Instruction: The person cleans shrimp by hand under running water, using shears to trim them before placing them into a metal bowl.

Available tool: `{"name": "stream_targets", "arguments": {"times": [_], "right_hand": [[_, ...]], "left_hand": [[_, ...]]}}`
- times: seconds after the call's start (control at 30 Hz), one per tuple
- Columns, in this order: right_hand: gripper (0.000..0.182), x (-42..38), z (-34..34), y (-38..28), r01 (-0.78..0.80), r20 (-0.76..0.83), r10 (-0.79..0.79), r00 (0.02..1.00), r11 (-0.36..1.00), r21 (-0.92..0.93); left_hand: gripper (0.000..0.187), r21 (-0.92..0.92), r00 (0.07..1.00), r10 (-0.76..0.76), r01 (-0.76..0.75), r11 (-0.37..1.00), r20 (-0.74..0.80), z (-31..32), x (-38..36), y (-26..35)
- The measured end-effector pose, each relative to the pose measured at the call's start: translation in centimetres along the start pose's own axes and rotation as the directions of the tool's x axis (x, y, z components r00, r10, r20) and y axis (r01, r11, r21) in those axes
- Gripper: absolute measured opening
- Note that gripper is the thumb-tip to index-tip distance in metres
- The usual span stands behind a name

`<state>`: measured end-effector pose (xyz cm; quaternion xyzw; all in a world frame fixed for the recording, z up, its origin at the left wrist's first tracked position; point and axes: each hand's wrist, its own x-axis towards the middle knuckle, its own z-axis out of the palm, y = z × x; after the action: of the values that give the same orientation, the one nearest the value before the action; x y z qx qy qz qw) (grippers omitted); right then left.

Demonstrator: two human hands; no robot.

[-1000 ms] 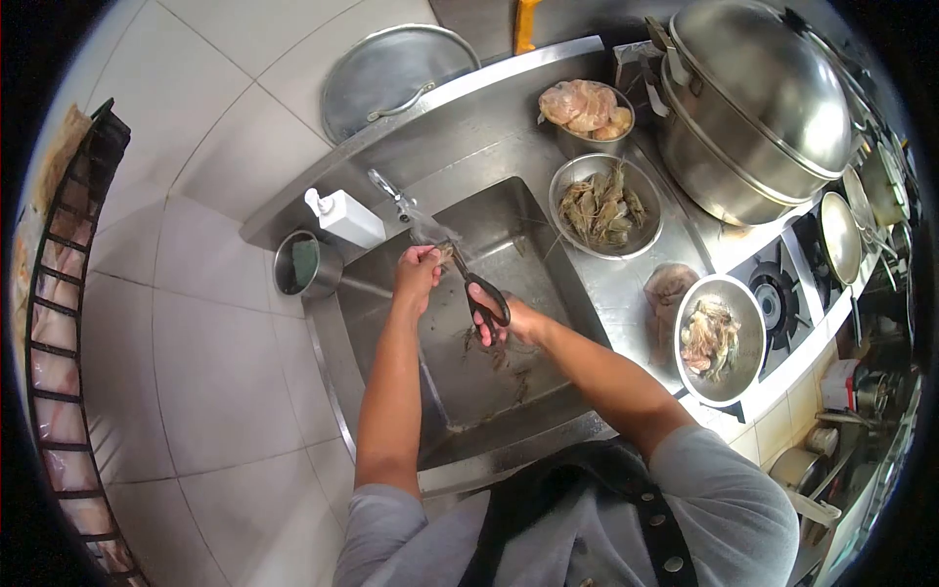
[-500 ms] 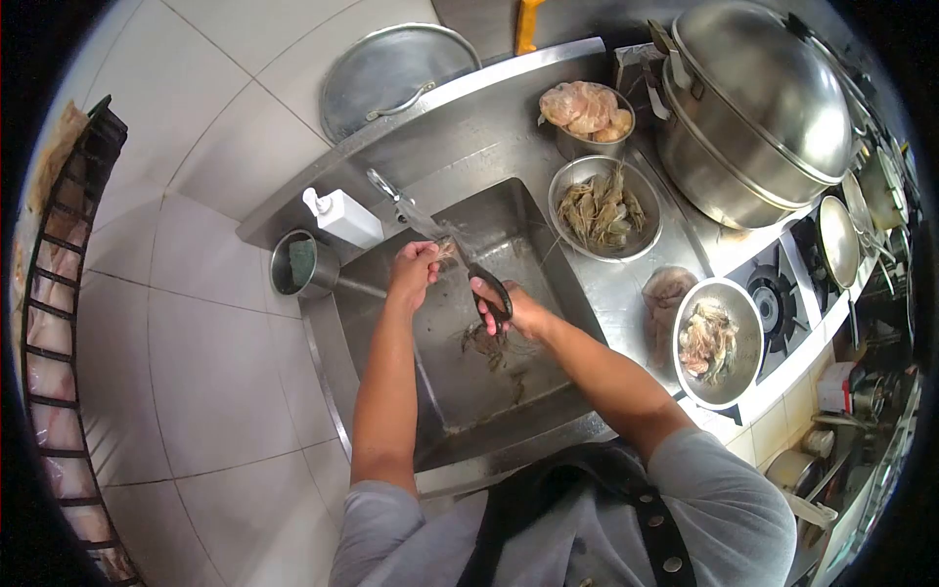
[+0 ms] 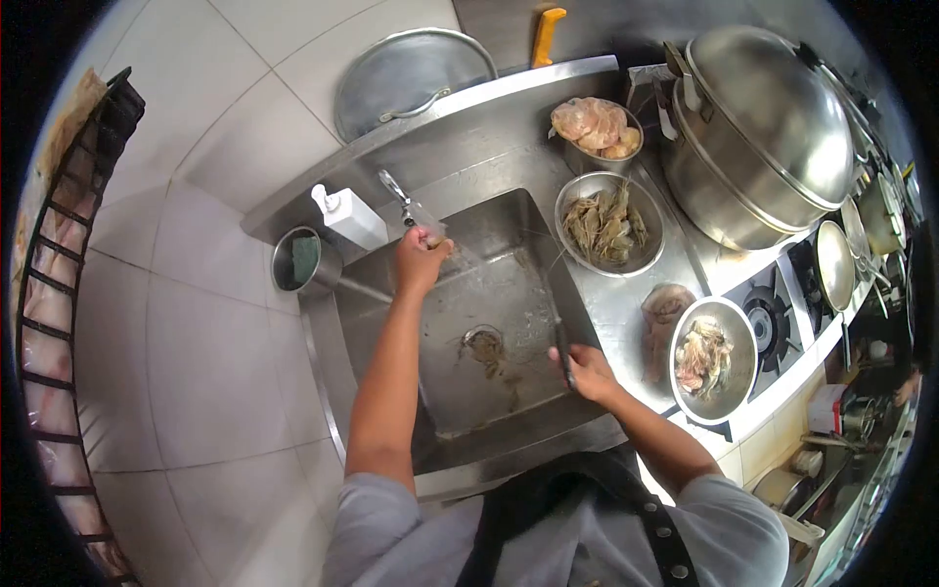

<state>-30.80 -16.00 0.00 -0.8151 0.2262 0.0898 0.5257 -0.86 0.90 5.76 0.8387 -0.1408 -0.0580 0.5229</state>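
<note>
My left hand (image 3: 422, 262) is closed on a shrimp (image 3: 437, 241), mostly covered by the fingers, right under the tap (image 3: 396, 188). Water appears to run over it. Held off at the sink's right side, my right hand (image 3: 589, 373) grips a pair of black-handled scissors (image 3: 564, 356), seen nearly edge-on. Shrimp trimmings (image 3: 492, 369) lie around the drain of the steel sink (image 3: 440, 430). A steel bowl of whole shrimp (image 3: 608, 223) stands on the counter beyond the sink. Closer to my right arm is a white-rimmed bowl of shrimp (image 3: 708, 360).
A soap bottle (image 3: 354, 219) and a steel pot with a green scrubber (image 3: 305, 260) flank the sink's left corner. Behind stand a container of bagged food (image 3: 595, 128) and a large steamer (image 3: 758, 127). A gas burner (image 3: 767, 311) lies right.
My left hand has turned and moved up to the tap with the shrimp. My right hand has drawn the scissors away to the right and down, off the shrimp.
</note>
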Motion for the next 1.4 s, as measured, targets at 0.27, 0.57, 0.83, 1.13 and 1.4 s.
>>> {"name": "stream_targets", "arguments": {"times": [0.27, 0.57, 0.83, 1.13, 1.4], "right_hand": [[0.046, -5.0, -4.1, 3.3, -0.297, -0.337, 0.136, 0.932, 0.818, -0.493], [0.042, -3.8, -0.9, 4.3, -0.046, -0.358, -0.347, 0.867, 0.659, -0.751], [0.02, 7.0, 0.6, -11.7, 0.488, -0.145, -0.557, 0.818, 0.805, -0.338], [0.024, 6.8, 1.6, -10.7, 0.542, 0.046, -0.576, 0.816, 0.736, -0.404], [0.03, 4.5, 0.8, -8.6, 0.515, 0.105, -0.506, 0.856, 0.817, -0.26]], "left_hand": [[0.027, -0.192, 0.999, -0.034, 0.038, 0.981, 0.026, 3.1, 0.6, -3.3], [0.026, -0.376, 0.957, -0.272, 0.289, 0.88, 0.099, 3.4, -1.7, -2.1], [0.019, -0.575, 0.947, -0.25, 0.32, 0.753, 0.201, 5.2, -8.9, -0.9], [0.02, -0.526, 0.963, -0.225, 0.27, 0.806, 0.15, 3.3, -14.4, -0.3], [0.022, -0.433, 0.962, -0.244, 0.272, 0.859, 0.121, 4.8, -17.3, -1.8]]}}
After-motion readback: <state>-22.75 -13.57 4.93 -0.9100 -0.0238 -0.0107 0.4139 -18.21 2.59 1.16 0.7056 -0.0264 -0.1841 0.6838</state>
